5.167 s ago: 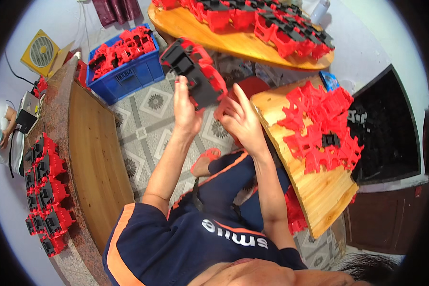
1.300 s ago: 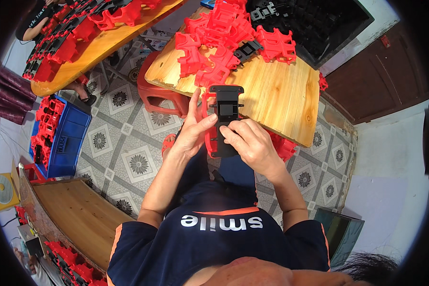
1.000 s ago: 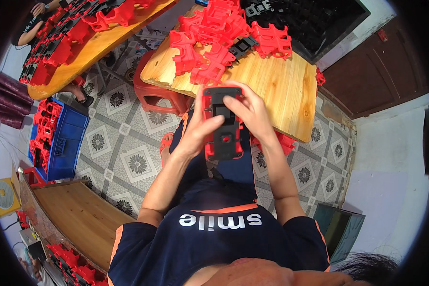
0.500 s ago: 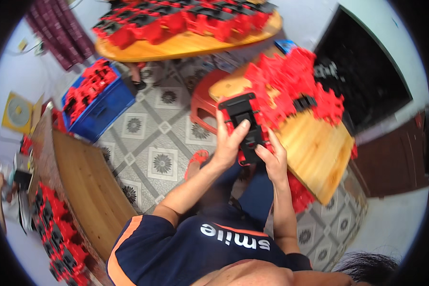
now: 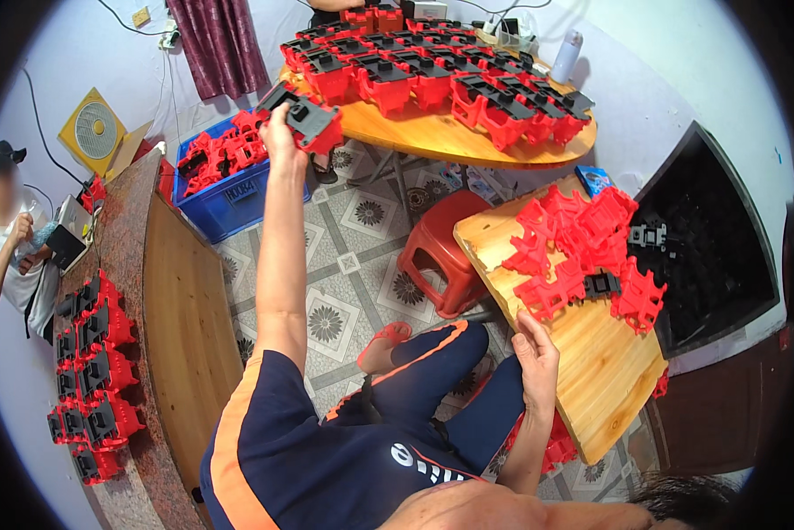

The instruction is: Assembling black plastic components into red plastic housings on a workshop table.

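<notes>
With my left arm stretched far forward, my left hand is closed on a red-and-black plastic assembly, a boxy red frame with a black top. The assembly is in the air by the near left edge of the oval wooden table and the far right corner of a blue crate of similar red parts. My right hand has nothing in it and its fingers are loosely stretched. It is beside the left edge of the small wooden table, where bare red plastic frames lie piled.
Rows of red-and-black assemblies cover the oval table; several more stand on a stone-topped counter at left. A red stool stands between the tables. A black bin-like container is at right. Another person is at far left.
My left hand has carried the assembly forward and left, away from my lap. My right hand has let go of it and dropped back beside the small table. The view has shifted left.
</notes>
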Available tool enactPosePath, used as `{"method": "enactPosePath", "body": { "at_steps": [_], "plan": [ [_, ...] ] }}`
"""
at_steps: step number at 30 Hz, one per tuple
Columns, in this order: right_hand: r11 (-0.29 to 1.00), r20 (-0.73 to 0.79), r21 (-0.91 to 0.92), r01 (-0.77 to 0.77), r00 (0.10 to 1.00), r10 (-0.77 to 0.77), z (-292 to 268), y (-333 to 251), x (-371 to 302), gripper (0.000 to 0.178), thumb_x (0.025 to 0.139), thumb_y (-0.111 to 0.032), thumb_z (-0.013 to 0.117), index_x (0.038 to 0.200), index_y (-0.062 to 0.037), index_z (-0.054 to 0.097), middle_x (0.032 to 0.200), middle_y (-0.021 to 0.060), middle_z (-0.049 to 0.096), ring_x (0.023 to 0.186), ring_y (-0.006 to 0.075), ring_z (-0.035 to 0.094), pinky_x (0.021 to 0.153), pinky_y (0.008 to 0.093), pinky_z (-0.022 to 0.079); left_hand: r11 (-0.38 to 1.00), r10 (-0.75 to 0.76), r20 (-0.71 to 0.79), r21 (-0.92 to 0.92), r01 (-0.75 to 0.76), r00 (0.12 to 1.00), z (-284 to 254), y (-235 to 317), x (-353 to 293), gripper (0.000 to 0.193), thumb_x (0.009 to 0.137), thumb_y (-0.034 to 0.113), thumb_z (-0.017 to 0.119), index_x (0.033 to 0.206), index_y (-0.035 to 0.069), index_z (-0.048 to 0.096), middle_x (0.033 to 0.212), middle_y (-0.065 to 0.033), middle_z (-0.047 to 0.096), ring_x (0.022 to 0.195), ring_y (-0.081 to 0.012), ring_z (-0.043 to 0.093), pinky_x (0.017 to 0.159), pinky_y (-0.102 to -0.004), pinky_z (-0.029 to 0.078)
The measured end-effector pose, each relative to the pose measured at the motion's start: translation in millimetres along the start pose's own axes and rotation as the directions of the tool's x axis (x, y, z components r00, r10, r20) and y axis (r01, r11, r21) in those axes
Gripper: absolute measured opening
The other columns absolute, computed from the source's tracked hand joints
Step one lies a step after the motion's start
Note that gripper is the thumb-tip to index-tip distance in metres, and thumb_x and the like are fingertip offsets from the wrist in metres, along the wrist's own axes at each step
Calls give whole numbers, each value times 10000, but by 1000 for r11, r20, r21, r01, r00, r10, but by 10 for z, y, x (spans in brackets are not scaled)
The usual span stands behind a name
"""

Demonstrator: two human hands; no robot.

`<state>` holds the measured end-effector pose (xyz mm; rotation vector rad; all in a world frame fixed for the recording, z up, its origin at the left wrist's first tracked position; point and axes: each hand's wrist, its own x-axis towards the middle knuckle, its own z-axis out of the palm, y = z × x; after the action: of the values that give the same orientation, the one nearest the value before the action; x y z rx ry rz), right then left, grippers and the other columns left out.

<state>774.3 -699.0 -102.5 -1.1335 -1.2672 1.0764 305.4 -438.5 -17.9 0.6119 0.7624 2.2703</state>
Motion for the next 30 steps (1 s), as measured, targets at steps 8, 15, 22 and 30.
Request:
{"method": "enactPosePath", "body": {
  "at_steps": [8,15,22,30],
  "plan": [
    [994,268,-94,49,963,-22,632,-397,675,382,936,-114,657,1285,22,582,1182,84,620,1096,142,586,930,267,477,995,-78,-151,54,87,985,-487,112,1582,202,800,105,593,977,11,619,924,-142,673,799,-287,672,689,-462,589],
    [941,338,-242,236,930,-146,1106,-447,1153,360,907,-118,676,1240,7,622,1230,124,630,1057,160,612,902,281,488,987,-140,41,86,136,989,-435,-217,2082,507,789,239,805,1117,-47,544,1016,-177,650,843,-286,683,728,-457,595],
    [839,463,-343,423,853,-241,1445,-476,1335,334,898,-119,678,1207,1,642,1230,142,635,1107,205,611,896,307,494,902,-114,-22,417,113,993,-208,-231,1679,1089,594,139,900,1418,-2,201,1225,-245,512,948,-302,655,738,-462,596],
    [951,364,-144,273,908,-205,1542,-461,1482,499,888,-119,691,1351,-17,534,1214,136,611,1011,200,643,890,314,507,994,-16,167,-103,34,986,-532,-189,773,752,851,86,700,1448,7,251,1113,-123,614,820,-195,669,609,-327,557]
  ]
}}
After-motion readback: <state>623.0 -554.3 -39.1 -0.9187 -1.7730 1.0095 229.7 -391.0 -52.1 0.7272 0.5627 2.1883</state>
